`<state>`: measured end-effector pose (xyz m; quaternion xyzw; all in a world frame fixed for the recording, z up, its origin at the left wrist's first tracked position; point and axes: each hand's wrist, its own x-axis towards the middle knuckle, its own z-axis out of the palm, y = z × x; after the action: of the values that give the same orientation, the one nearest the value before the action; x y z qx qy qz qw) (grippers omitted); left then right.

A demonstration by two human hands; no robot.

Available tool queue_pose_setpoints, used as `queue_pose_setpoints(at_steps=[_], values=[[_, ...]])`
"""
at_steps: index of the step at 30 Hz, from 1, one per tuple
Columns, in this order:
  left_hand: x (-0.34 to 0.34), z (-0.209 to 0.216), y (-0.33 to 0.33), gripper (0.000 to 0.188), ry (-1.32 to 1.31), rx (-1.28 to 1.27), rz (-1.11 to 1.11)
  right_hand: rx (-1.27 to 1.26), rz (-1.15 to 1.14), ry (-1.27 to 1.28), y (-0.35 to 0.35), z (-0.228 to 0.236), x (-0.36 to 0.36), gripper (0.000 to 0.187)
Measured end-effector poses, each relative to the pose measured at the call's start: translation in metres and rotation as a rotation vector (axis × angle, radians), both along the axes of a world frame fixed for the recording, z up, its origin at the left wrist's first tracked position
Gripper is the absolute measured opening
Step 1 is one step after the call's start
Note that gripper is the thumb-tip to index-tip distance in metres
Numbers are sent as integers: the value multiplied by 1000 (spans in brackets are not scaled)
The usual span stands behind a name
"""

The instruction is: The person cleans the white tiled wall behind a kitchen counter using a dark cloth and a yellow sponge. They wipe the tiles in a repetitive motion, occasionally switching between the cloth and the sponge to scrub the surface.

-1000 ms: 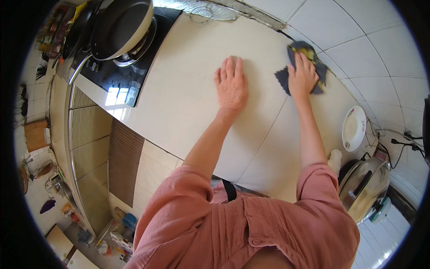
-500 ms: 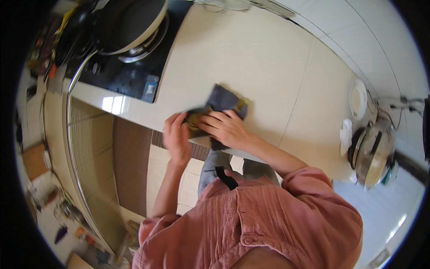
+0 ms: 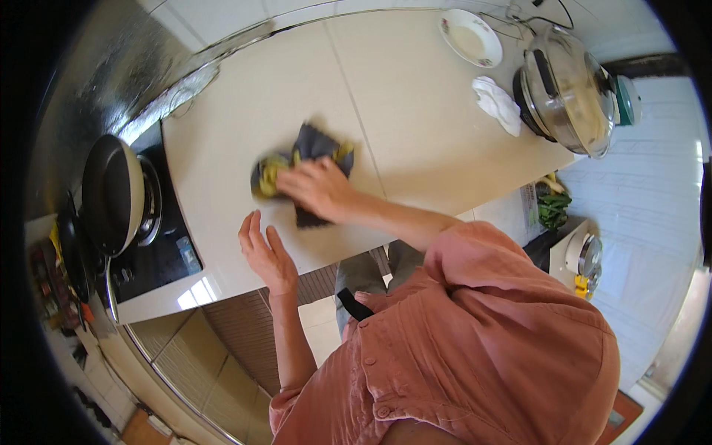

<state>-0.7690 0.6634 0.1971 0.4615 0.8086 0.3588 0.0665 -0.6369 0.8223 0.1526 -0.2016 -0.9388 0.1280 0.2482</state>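
A dark grey cleaning cloth with yellow-green patches (image 3: 315,141) lies bunched on the cream countertop (image 3: 274,81). My right hand (image 3: 319,189) presses down on it, with the fingers bent into its folds. The cloth's left end is smeared by motion. My left hand (image 3: 268,256) is held near the counter's front edge, a little nearer to me than the cloth and not touching it. Its fingers are apart and nothing is in them.
On the left, a frying pan (image 3: 111,193) sits on a black gas hob (image 3: 167,222). A patterned white plate (image 3: 475,37), a crumpled white cloth (image 3: 498,104) and a glass-lidded pot (image 3: 567,89) stand at the right. Green vegetables (image 3: 552,208) are below the counter's right end.
My left hand has let go of the cloth and drawn back from it. My right hand has moved the cloth farther onto the counter. The view has turned to the right.
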Motion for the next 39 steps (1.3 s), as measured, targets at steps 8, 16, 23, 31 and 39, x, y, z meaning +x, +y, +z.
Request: queue_pose_setpoints(at_steps=[8, 16, 23, 31, 39], values=[[69, -61, 46, 55, 353, -370, -17, 26, -288, -361, -9, 14, 272, 36], [71, -63, 59, 54, 434, -349, -39, -18, -722, -150, 129, 3, 323, 44], [73, -60, 58, 53, 423, -360, -5, -73, -182, -97, 35, 15, 336, 44], [79, -55, 59, 53, 409, -369, 30, -37, -375, -241, 92, 20, 359, 49], [76, -51, 57, 54, 357, -354, 40, -27, -598, 30, 251, 3, 166, 41]])
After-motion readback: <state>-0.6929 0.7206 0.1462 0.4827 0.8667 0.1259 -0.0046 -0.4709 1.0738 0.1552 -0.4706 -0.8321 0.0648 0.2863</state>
